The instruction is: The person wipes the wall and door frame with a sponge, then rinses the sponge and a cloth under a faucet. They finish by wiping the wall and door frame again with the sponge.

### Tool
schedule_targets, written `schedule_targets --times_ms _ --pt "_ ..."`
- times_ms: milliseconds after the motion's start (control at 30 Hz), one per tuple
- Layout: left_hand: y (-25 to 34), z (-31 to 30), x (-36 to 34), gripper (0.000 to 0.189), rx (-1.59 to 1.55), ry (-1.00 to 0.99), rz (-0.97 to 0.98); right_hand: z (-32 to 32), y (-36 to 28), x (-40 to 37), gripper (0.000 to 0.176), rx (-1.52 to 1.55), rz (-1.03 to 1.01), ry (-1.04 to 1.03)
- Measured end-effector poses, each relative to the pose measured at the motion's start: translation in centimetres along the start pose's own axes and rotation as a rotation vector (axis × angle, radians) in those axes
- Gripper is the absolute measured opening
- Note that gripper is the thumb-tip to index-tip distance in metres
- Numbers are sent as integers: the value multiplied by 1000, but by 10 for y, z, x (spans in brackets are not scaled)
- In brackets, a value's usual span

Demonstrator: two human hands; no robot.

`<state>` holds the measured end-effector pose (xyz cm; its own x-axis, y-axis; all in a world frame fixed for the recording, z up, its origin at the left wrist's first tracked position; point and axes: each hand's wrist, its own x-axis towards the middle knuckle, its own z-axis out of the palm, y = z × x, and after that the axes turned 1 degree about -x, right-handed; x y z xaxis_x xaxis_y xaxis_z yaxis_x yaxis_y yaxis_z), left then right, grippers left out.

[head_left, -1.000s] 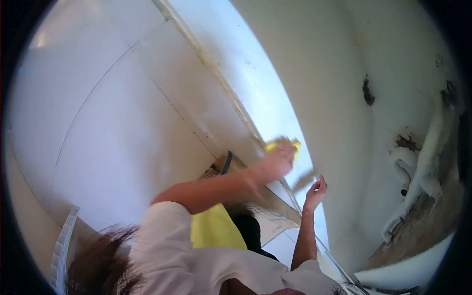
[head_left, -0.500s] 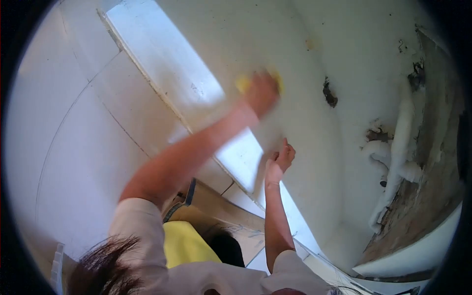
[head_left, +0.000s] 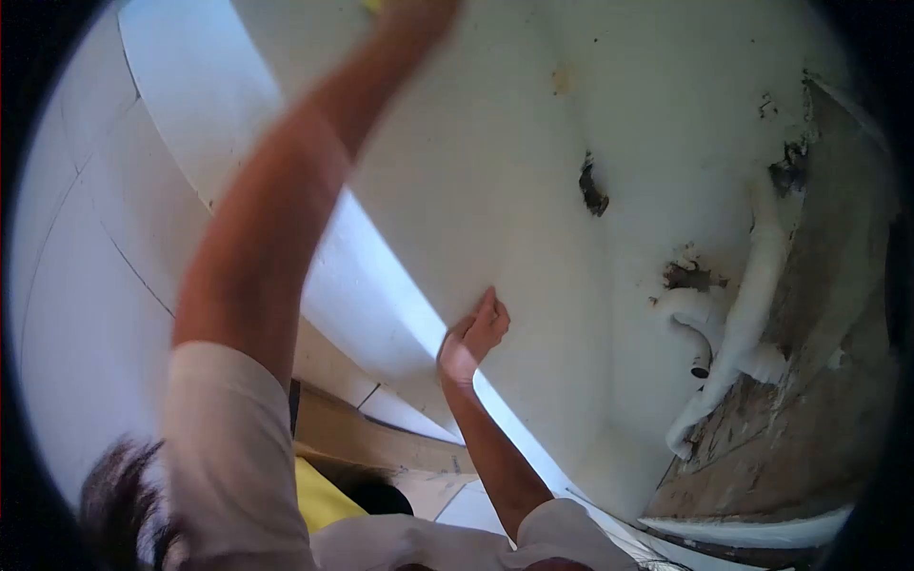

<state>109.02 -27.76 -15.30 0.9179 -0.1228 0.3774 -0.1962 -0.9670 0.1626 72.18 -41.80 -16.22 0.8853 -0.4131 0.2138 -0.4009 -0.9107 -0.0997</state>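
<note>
My left hand (head_left: 419, 17) is at the top edge of the view, partly cut off and blurred. A bit of a yellow sponge-like pad (head_left: 372, 5) shows beside its fingers, over the wide off-white panel (head_left: 428, 190). Lower down, my right hand (head_left: 484, 325) leans against the same panel near its bright front edge. The fingers of that hand point away from me, at least one stretched out, and no object shows in them.
A white bent pipe (head_left: 752, 295) runs along the right. Ragged holes, one dark hole (head_left: 592, 186) among them, break the off-white wall. Brown bare wall (head_left: 809, 381) lies beyond the pipe. White tiles (head_left: 86, 238) are at left; a cardboard piece (head_left: 352, 438) is below.
My left hand has swept up and away to the view's top edge with the yellow pad. My right hand and the surroundings appear further left and partly lower, as the view has shifted.
</note>
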Motion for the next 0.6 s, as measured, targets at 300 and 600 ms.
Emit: schedule_targets --times_ms 300,600 --pt "199 45 -101 31 -824 -247 228 -3 6 1 52 16 21 -113" --pt "101 18 34 19 -376 23 -50 -3 1 6 48 -10 -8 -107"
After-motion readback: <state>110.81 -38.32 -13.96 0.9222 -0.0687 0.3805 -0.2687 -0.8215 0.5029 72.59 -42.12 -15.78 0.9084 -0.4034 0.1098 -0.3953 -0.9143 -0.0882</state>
